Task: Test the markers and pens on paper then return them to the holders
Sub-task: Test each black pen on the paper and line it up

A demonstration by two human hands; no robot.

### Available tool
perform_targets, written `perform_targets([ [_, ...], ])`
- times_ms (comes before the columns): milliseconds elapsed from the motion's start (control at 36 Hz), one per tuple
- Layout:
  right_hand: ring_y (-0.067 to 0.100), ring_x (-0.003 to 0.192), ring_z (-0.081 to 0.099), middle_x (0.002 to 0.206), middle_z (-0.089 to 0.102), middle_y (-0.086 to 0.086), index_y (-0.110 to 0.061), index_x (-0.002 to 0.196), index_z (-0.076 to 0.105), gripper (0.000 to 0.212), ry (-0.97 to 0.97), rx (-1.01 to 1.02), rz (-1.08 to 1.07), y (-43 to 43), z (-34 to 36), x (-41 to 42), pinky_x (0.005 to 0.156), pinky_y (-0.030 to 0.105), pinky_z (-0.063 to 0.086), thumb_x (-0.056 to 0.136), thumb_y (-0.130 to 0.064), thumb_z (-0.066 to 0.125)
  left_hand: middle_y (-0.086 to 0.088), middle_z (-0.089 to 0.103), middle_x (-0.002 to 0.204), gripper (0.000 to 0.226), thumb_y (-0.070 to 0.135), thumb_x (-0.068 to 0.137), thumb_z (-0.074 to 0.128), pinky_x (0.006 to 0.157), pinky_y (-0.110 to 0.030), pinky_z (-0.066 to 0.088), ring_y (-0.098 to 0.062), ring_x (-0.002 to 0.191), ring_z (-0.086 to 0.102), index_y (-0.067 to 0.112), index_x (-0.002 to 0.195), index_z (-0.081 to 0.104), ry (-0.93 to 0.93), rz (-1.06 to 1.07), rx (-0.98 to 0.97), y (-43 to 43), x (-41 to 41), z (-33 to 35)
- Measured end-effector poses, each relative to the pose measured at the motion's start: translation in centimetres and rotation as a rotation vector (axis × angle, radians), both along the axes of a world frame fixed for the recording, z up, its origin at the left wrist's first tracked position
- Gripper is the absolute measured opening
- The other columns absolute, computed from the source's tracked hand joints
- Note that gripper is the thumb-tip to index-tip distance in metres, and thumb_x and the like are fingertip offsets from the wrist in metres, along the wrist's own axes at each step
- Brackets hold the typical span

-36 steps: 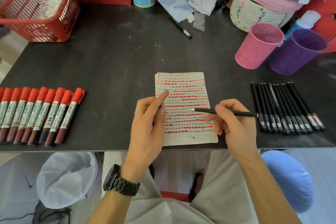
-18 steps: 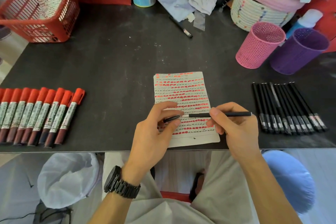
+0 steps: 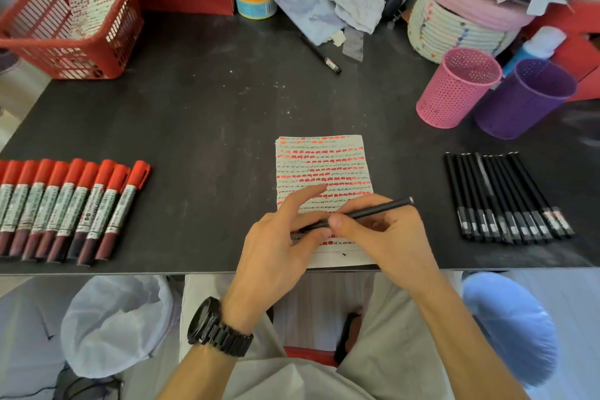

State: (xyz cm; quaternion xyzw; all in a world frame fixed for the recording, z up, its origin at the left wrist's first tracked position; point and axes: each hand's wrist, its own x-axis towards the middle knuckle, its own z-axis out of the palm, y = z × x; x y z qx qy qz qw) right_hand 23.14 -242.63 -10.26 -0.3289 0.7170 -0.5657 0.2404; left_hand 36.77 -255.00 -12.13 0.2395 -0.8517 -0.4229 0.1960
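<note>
Since a second ago the left hand (image 3: 279, 237) had left the paper (image 3: 321, 166) and closed on the black pen (image 3: 373, 209), whose right end had lifted. Both hands held it over the paper's lower part, the left pinching its left end with the forefinger stretched out, the right hand (image 3: 386, 237) curled round the barrel with the thumb on top. This looked like capping after a test, though the cap itself was hidden. The pen's long axis ran across the sheet, its silver-tipped end pointing right and away. The paper was nearly filled with red blocks and scribbles, so much testing seemed done. The red markers (image 3: 74, 204) left of the paper and the row of pens (image 3: 506, 198) right of it lay loose. The pink holder (image 3: 457, 88) and purple holder (image 3: 526, 97) beyond the paper's right showed nothing inside, so returning seemed wholly ahead.
</note>
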Motion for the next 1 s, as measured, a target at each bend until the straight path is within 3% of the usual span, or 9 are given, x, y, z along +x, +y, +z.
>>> perform_targets([
  [83, 0.017, 0.083, 0.074, 0.087, 0.078, -0.008, -0.037, 0.091, 0.077, 0.009, 0.062, -0.002, 0.016, 0.1, 0.0, 0.1, 0.073, 0.038, 0.060, 0.082, -0.038, 0.077, 0.047, 0.060, 0.111, 0.058, 0.045, 0.090, 0.063, 0.091, -0.024, 0.052, 0.010, 0.109, 0.059, 0.063, 0.136, 0.033, -0.022, -0.004, -0.032, 0.4, -0.6, 0.2],
  [194, 0.007, 0.059, 0.064, 0.073, 0.073, 0.000, -0.032, 0.085, 0.074, 0.007, -0.113, -0.111, -0.078, 0.6, 0.7, -0.8, 0.055, 0.021, 0.051, 0.090, -0.031, 0.070, 0.043, 0.049, 0.127, 0.064, 0.038, 0.088, 0.071, 0.097, -0.012, 0.039, 0.011, 0.124, 0.044, 0.059, 0.137, 0.036, -0.059, 0.065, -0.155, 0.1, -0.6, -0.6],
  [306, 0.017, 0.063, 0.065, 0.079, 0.071, 0.006, -0.024, 0.079, 0.069, 0.030, -0.298, -0.136, -0.202, 1.5, 1.3, -2.4, 0.049, 0.026, 0.051, 0.086, -0.051, 0.059, 0.037, 0.050, 0.128, 0.044, 0.035, 0.088, 0.073, 0.102, -0.005, 0.032, 0.011, 0.124, 0.042, 0.047, 0.125, 0.055, -0.003, 0.079, -0.224, -0.5, 0.0, -1.3],
  [361, 0.017, 0.068, 0.070, 0.084, 0.073, 0.006, -0.019, 0.086, 0.067, 0.040, -0.220, -0.077, -0.228, 2.2, 1.5, -3.4, 0.054, 0.026, 0.055, 0.082, -0.058, 0.058, 0.034, 0.055, 0.125, 0.037, 0.038, 0.086, 0.074, 0.104, -0.011, 0.034, 0.012, 0.122, 0.043, 0.045, 0.120, 0.060, 0.011, 0.094, -0.247, -0.6, 0.0, -1.6],
  [528, 0.010, 0.059, 0.068, 0.070, 0.072, -0.005, -0.040, 0.087, 0.061, 0.030, 0.140, 0.218, -0.266, 4.1, 2.4, -6.6, 0.053, 0.023, 0.053, 0.071, -0.066, 0.066, 0.025, 0.057, 0.135, 0.034, 0.054, 0.087, 0.056, 0.117, -0.033, 0.031, -0.002, 0.135, 0.044, 0.041, 0.117, 0.067, -0.056, 0.114, -0.316, 0.0, -0.7, -1.7],
  [611, 0.002, 0.061, 0.063, 0.070, 0.068, -0.020, -0.036, 0.085, 0.060, 0.028, 0.367, 0.382, -0.351, 4.5, 2.3, -7.6, 0.061, 0.024, 0.044, 0.077, -0.059, 0.071, 0.025, 0.053, 0.140, 0.037, 0.059, 0.089, 0.050, 0.120, -0.036, 0.026, -0.002, 0.138, 0.041, 0.043, 0.118, 0.065, -0.102, 0.116, -0.323, 0.2, -0.9, -1.6],
  [694, 0.002, 0.059, 0.055, 0.065, 0.063, -0.026, -0.030, 0.079, 0.052, 0.032, 0.559, 0.545, -0.369, 4.4, 2.2, -8.0, 0.057, 0.026, 0.036, 0.080, -0.054, 0.071, 0.026, 0.050, 0.143, 0.038, 0.061, 0.090, 0.047, 0.122, -0.033, 0.020, -0.001, 0.140, 0.038, 0.044, 0.120, 0.064, -0.130, 0.110, -0.323, 0.2, -0.9, -1.4],
  [778, 0.010, 0.062, 0.052, 0.059, 0.060, -0.020, -0.034, 0.089, 0.046, 0.032, 0.633, 0.686, -0.348, 4.2, 2.1, -8.0, 0.057, 0.030, 0.034, 0.084, -0.053, 0.071, 0.027, 0.049, 0.143, 0.039, 0.062, 0.090, 0.046, 0.122, -0.033, 0.020, -0.001, 0.140, 0.037, 0.044, 0.120, 0.064, -0.149, 0.104, -0.324, 0.2, -0.9, -1.3],
  [1000, 0.028, 0.080, 0.059, 0.094, 0.053, -0.011, -0.027, 0.112, 0.055, 0.033, 0.632, 0.749, -0.430, 4.0, 1.3, -7.0, 0.067, 0.036, 0.041, 0.087, -0.040, 0.071, 0.027, 0.050, 0.142, 0.039, 0.062, 0.091, 0.047, 0.121, -0.030, 0.016, -0.001, 0.140, 0.038, 0.044, 0.120, 0.065, -0.160, 0.096, -0.328, 0.4, -0.9, -1.1],
])
